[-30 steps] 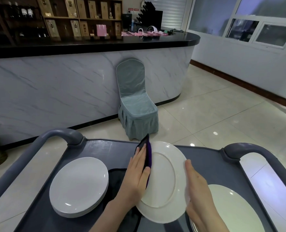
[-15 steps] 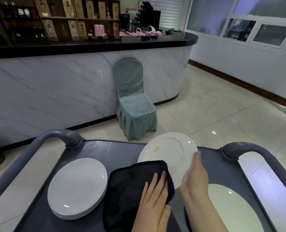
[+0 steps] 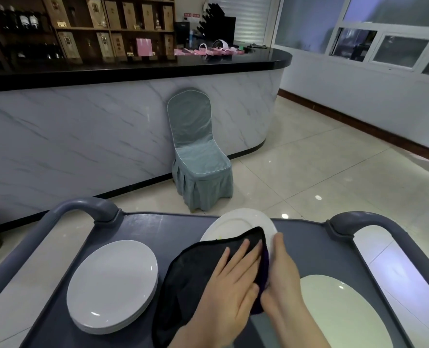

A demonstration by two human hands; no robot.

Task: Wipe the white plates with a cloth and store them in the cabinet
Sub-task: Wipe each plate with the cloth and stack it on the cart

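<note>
A white plate (image 3: pixel 236 223) is held over the grey cart (image 3: pixel 158 229), and a dark cloth (image 3: pixel 196 267) with a purple underside covers most of it. My left hand (image 3: pixel 231 287) lies flat on the cloth, fingers spread, pressing it against the plate. My right hand (image 3: pixel 282 275) grips the plate's right rim. A stack of white plates (image 3: pixel 113 282) rests on the cart's left side. Another white plate (image 3: pixel 339 312) lies at the cart's right.
The cart has curved grey handles at the left (image 3: pixel 82 209) and at the right (image 3: pixel 366 222). Beyond it a chair with a grey-green cover (image 3: pixel 198 156) stands against a marble-faced bar counter (image 3: pixel 82 136). Tiled floor (image 3: pixel 321 172) stretches to the right.
The plate went from upright to tilted flatter, facing me. My left hand and the cloth moved from its left edge onto its face, and now cover more of it than half a second ago.
</note>
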